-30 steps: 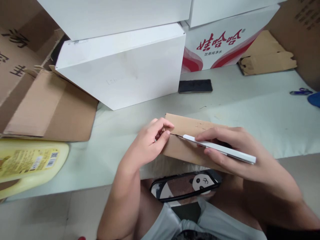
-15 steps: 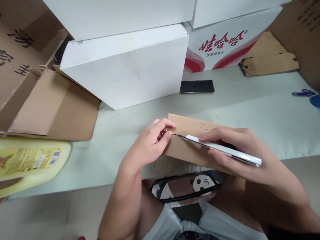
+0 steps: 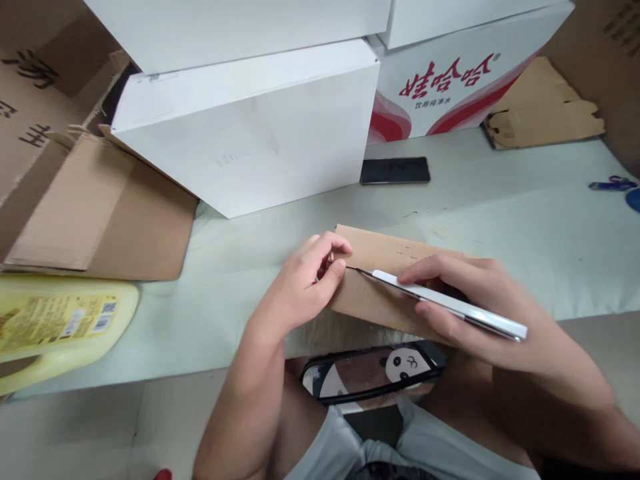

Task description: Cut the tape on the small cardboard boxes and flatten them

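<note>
A flat brown cardboard piece (image 3: 380,250) lies at the table's near edge. My left hand (image 3: 305,283) pinches its left end, thumb and fingers closed on the cardboard. My right hand (image 3: 480,307) grips a white utility knife (image 3: 450,305), index finger along its top. The knife's blade tip sits in a cut line across the cardboard, close to my left fingertips.
White boxes (image 3: 245,127) are stacked behind, one printed with red characters (image 3: 450,77). A black phone (image 3: 395,171) lies on the pale table (image 3: 525,220). Open brown cartons (image 3: 95,213) and a yellow jug (image 3: 55,327) sit at left. A panda-print pouch (image 3: 370,370) rests on my lap.
My right hand and the knife have slid slightly to the right along the cut line. My left hand keeps its pinch on the cardboard's end.
</note>
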### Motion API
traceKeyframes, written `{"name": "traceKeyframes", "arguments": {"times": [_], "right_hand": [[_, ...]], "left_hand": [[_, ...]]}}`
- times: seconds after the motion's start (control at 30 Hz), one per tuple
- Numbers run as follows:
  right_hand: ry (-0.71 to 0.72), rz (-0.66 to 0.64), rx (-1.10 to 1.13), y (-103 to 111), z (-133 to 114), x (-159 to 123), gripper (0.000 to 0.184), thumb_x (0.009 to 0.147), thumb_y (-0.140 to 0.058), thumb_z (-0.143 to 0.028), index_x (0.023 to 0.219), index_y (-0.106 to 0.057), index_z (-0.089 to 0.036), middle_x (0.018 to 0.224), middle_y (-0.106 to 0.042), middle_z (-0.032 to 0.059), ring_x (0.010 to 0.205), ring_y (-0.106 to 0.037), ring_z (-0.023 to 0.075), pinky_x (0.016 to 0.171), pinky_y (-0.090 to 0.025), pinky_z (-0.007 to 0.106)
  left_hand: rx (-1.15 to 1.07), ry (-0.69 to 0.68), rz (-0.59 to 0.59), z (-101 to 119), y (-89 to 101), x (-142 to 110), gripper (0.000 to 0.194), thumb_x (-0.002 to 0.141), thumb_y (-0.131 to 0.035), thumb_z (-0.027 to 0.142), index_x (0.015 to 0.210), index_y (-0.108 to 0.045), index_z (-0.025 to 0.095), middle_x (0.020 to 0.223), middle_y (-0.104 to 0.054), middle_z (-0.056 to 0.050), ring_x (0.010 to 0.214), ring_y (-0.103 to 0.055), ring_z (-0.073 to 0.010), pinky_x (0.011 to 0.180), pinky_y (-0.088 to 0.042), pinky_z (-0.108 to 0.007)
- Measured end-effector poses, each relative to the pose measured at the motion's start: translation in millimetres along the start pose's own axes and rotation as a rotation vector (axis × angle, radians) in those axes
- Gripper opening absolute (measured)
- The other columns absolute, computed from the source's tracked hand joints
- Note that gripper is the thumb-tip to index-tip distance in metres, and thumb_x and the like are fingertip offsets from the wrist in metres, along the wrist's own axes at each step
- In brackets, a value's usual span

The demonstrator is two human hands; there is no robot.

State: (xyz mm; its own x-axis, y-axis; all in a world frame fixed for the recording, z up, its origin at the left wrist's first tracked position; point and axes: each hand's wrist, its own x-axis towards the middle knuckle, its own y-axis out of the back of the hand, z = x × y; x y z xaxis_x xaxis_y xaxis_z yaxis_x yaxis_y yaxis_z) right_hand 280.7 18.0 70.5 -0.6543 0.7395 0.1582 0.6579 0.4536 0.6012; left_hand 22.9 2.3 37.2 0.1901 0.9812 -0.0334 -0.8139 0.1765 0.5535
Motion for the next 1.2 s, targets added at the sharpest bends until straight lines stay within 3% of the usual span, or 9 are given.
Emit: {"name": "traceKeyframes", "arguments": {"times": [0.63,0.9,1.2], "right_hand": [[-0.02,-0.016,0.021,1,2,-2,0.014,0.103,-0.06,-0.036,0.108,-0.066,-0.026,0.084,-0.077,0.0,0.067,-0.068,0.0152,0.058,-0.044,0.028],[0.018,0.022,0.031,2,2,0,0.006,0.101,-0.06,-0.028,0.103,-0.065,-0.025,0.08,-0.072,-0.0023,0.062,-0.062,0.0122,0.057,-0.043,0.027],[0.04,0.069,0.022,10,2,-3,0.01,0.096,-0.058,-0.019,0.097,-0.064,-0.026,0.067,-0.064,-0.0063,0.051,-0.053,0.0087,0.049,-0.036,0.025]], "left_hand": [[-0.016,0.015,0.012,1,-1.2,4,0.017,0.097,-0.048,0.032,0.105,-0.061,0.023,0.097,-0.062,-0.002,0.072,-0.05,-0.0141,0.066,-0.041,-0.03],[-0.054,0.033,-0.023,-2,-0.2,2,0.023,0.1,-0.057,0.046,0.106,-0.062,0.024,0.094,-0.059,0.0,0.074,-0.048,-0.0138,0.07,-0.04,-0.029],[-0.066,0.045,-0.027,-1,1.1,1,0.019,0.099,-0.057,0.042,0.105,-0.062,0.025,0.095,-0.06,0.001,0.075,-0.048,-0.0138,0.071,-0.039,-0.03]]}}
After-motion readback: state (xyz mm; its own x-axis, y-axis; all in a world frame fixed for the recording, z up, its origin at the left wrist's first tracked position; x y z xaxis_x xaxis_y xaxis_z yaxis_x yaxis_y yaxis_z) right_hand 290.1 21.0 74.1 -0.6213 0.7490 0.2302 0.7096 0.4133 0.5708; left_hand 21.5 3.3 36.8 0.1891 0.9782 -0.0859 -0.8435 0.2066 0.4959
